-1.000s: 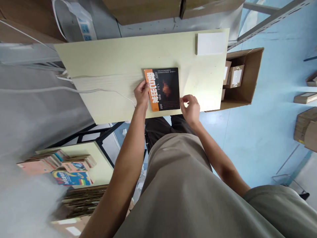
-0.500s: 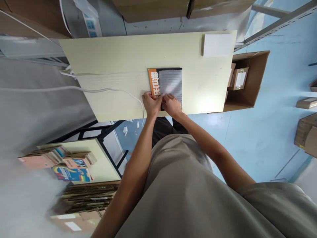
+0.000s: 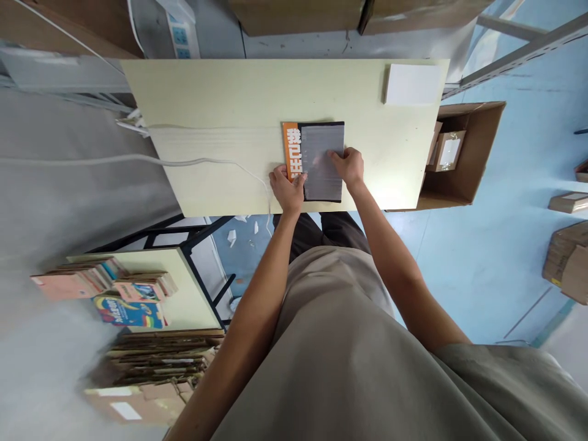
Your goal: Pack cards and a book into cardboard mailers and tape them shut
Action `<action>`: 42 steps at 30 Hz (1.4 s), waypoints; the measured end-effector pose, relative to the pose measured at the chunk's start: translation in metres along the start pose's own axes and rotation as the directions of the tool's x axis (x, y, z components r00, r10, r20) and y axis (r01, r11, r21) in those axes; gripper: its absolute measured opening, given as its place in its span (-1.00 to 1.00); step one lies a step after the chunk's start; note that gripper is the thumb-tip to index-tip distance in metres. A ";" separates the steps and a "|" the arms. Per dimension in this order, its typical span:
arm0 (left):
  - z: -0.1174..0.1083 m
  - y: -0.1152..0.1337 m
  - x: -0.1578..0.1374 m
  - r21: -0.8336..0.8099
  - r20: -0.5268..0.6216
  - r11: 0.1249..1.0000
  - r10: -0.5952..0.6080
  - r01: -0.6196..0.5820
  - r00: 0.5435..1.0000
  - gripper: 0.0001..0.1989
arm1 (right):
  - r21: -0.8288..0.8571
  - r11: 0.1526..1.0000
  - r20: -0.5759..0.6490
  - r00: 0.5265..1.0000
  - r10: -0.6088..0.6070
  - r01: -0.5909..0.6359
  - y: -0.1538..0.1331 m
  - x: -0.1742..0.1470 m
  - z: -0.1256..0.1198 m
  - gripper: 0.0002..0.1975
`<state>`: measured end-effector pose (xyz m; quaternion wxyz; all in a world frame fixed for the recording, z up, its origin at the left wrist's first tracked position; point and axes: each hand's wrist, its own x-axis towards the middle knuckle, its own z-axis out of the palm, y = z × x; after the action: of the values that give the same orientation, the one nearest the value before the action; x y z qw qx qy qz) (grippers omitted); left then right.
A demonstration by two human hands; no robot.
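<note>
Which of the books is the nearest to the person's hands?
The orange-and-black book on the long table: the left hand touches it, whereas the other books lie on the smaller table at lower left.

Head-worn view | looks steeply forward and down | pale-yellow rectangular bench (image 3: pixel 220 92) upper centre, farther off | wearer's grey-brown cloth shirt (image 3: pixel 340 343) nearest the lens
</note>
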<state>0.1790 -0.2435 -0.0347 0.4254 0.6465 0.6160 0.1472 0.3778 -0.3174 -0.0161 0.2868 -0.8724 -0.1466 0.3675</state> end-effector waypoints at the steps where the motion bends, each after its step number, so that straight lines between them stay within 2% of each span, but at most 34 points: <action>1: -0.002 0.004 -0.001 -0.007 0.005 1.000 0.003 -0.003 1.000 -0.51 | 0.007 1.000 -0.003 1.000 -0.011 0.011 -0.003 -0.001 0.000 -0.64; 3: -0.007 0.015 -0.006 -0.016 0.026 0.999 0.039 -0.039 0.999 -0.59 | -0.009 0.999 -0.021 0.999 -0.031 0.031 -0.011 -0.006 -0.003 -0.64; 5: -0.011 0.029 -0.016 -0.010 0.070 0.991 0.133 -0.133 0.989 -0.78 | -0.051 0.998 -0.027 0.999 -0.046 0.045 -0.020 -0.010 -0.008 -0.65; 7: -0.013 0.044 -0.031 0.000 0.160 0.969 0.245 -0.248 0.956 -0.86 | -0.101 0.993 -0.018 0.998 -0.059 0.056 -0.028 -0.012 -0.013 -0.67; 8: -0.012 0.050 -0.040 0.004 0.221 0.957 0.284 -0.292 0.933 -0.80 | -0.121 0.991 -0.013 0.998 -0.065 0.063 -0.031 -0.013 -0.015 -0.68; 10: -0.005 0.058 -0.058 0.019 0.333 0.944 0.304 -0.329 0.892 -0.51 | -0.144 0.987 -0.006 0.997 -0.074 0.072 -0.037 -0.013 -0.016 -0.68; 12: 0.004 0.059 -0.074 0.043 0.386 0.943 0.289 -0.330 0.876 -0.19 | -0.155 0.986 -0.010 0.997 -0.072 0.069 -0.041 -0.013 -0.015 -0.68; 13: 0.009 0.058 -0.081 0.047 0.390 0.944 0.285 -0.328 0.876 -0.10 | -0.160 0.985 -0.014 0.998 -0.068 0.065 -0.042 -0.014 -0.014 -0.68; 16: 0.017 0.048 -0.089 0.000 0.380 0.942 0.312 -0.337 0.871 -0.07 | -0.177 0.980 -0.003 0.996 -0.090 0.088 -0.042 -0.018 -0.017 -0.65; 19: 0.015 0.037 -0.083 -0.056 0.401 0.937 0.337 -0.344 0.852 -0.13 | -0.196 0.955 0.044 0.975 -0.219 0.224 -0.044 -0.024 -0.034 -0.54; 21: 0.009 0.031 -0.073 -0.086 0.432 0.942 0.330 -0.326 0.840 -0.17 | -0.234 0.891 0.090 0.921 -0.378 0.388 -0.049 -0.029 -0.052 -0.49; 24: -0.001 0.025 -0.060 -0.152 0.467 0.935 0.353 -0.319 0.811 -0.23 | -0.281 0.705 0.256 0.759 -0.598 0.651 -0.065 -0.034 -0.074 -0.49; 26: -0.009 0.026 -0.055 -0.200 0.471 0.919 0.394 -0.340 0.789 -0.24 | -0.277 0.600 0.390 0.659 -0.643 0.750 -0.080 -0.032 -0.078 -0.56; 28: -0.019 0.029 -0.054 -0.235 0.461 0.907 0.420 -0.349 0.782 -0.24 | -0.259 0.555 0.484 0.603 -0.634 0.791 -0.094 -0.024 -0.076 -0.70; 32: -0.050 0.038 -0.057 -0.313 0.422 0.902 0.414 -0.299 0.807 -0.34 | -0.244 0.527 0.558 0.562 -0.610 0.814 -0.117 0.008 -0.066 -0.97; 35: -0.072 0.035 -0.058 -0.394 0.387 0.902 0.335 -0.174 0.859 -0.45 | -0.278 0.522 0.535 0.581 -0.613 0.807 -0.134 0.034 -0.061 -0.77; 39: -0.086 0.021 -0.059 -0.525 0.269 0.849 0.105 0.054 0.958 -0.37 | -0.311 0.547 0.457 0.627 -0.631 0.777 -0.163 0.061 -0.044 -0.63; 42: -0.087 0.010 -0.064 -0.592 0.198 0.786 -0.073 0.179 0.977 -0.38 | -0.305 0.569 0.420 0.644 -0.640 0.764 -0.187 0.077 -0.017 -0.52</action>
<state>0.1111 -0.2690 0.0453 0.6682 0.4434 0.5408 0.2539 0.4344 -0.1402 0.0645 0.1743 -0.7240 -0.6021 0.2879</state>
